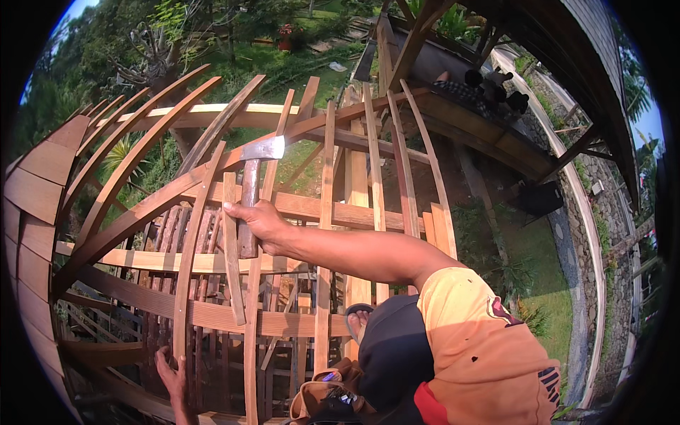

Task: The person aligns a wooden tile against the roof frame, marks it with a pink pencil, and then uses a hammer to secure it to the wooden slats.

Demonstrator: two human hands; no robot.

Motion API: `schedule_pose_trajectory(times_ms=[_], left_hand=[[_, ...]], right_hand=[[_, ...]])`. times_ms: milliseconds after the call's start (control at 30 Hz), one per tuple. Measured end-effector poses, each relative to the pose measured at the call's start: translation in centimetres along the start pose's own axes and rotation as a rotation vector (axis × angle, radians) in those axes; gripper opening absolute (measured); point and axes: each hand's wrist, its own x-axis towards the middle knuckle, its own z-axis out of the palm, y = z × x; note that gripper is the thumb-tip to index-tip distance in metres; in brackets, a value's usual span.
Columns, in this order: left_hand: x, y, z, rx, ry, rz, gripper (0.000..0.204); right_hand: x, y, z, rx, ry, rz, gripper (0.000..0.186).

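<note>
My right hand point(262, 225) is closed round the wooden handle of a hatchet point(250, 185). The hatchet's bright steel head is uppermost, over the slanting beam of a timber roof frame. Beside the handle, a short wooden batten point(233, 262) stands on a slant; my right thumb overlaps it, and I cannot tell if they touch. Low on the left, my left hand point(172, 379) has its thumb and fingers apart, close to the lower end of a long rafter strip point(190, 283). Whether it touches that strip is unclear.
Several rafter strips point(326, 212) cross horizontal beams point(283, 324), with open gaps and ground far below. Wooden shingles point(42, 163) cover the left edge. My sandalled foot point(358, 322) rests on the frame near a brown tool pouch point(308, 400). A roofed structure point(482, 134) stands at upper right.
</note>
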Motion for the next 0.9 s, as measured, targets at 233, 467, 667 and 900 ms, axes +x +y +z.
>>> schedule_pose_trajectory(times_ms=[233, 467, 667, 900], left_hand=[[7.8, 19.7, -3.2, -0.354, -0.567, -0.269, 0.064], [13.6, 30.6, 3.2, -0.379, -0.718, -0.256, 0.073], [15.7, 30.8, 8.2, -0.472, -0.638, -0.295, 0.038], [18.8, 30.1, 10.0, 0.069, -0.683, -0.047, 0.029]], right_hand=[[0.8, -0.2, -2.0, 0.123, -0.06, -0.052, 0.036], [-1.6, -0.2, -2.6, 0.22, -0.083, -0.132, 0.034], [-1.1, -2.2, -12.5, -0.397, 0.331, -0.237, 0.028], [-3.2, -2.5, -19.1, -0.995, 0.114, -0.902, 0.042]])
